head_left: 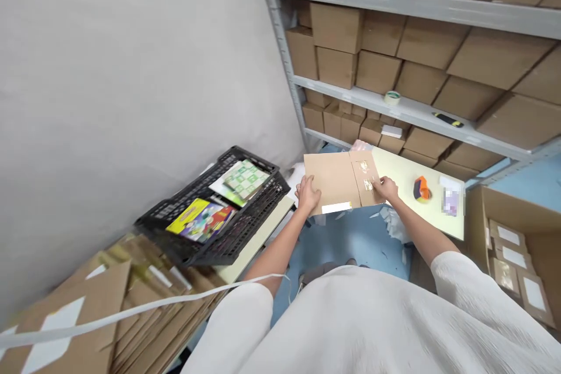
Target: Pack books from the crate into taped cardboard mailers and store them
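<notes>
A flat brown cardboard mailer (331, 178) with a fold line is held in front of me above the floor. Shiny strips of clear tape show near its right end, and a white label (336, 208) lies along its near edge. My left hand (308, 194) grips the mailer's left end, thumb on top. At the opposite end, my right hand (386, 189) pinches the edge beside the tape. Just beyond the right hand, an orange and dark tape dispenser (421, 189) sits on a pale tabletop (401, 172).
Left of me, a black plastic crate (258, 201) holds colourful books. Stacked cardboard mailers (144, 310) lie nearer. Shelves of boxes (379, 73) stand ahead, with a tape roll (392, 97) and a cutter (447, 120). A large carton (477, 216) of parcels is at right. A white cable (175, 301) crosses the left foreground.
</notes>
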